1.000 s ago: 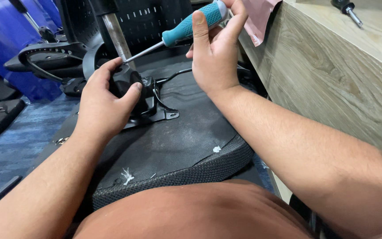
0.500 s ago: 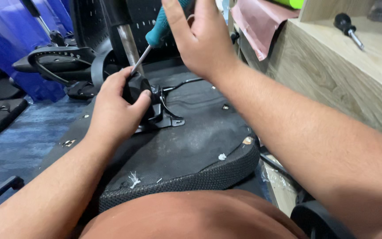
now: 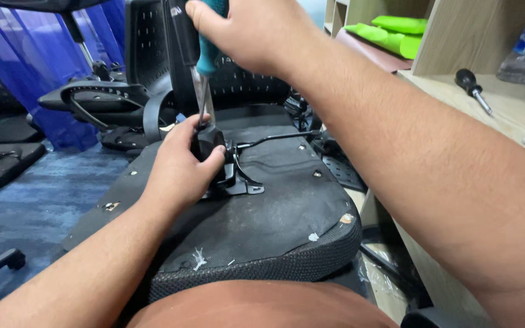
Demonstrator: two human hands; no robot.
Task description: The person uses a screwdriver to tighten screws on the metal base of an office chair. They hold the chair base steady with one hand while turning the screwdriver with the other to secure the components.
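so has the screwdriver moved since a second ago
Yes. The teal-handled screwdriver in the right hand has swung from slanted to nearly upright, its tip now down at the black seat mechanism that the left hand steadies.

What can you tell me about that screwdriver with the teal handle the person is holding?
The screwdriver has a teal handle with a dark band at its lower end, and a bright metal shaft. It stands almost upright, tip down. The right hand wraps the handle from above, hiding most of it. The tip disappears at the black metal mechanism bolted to the underside of the chair seat, right beside the left hand, which grips that mechanism. The tip itself cannot be seen.
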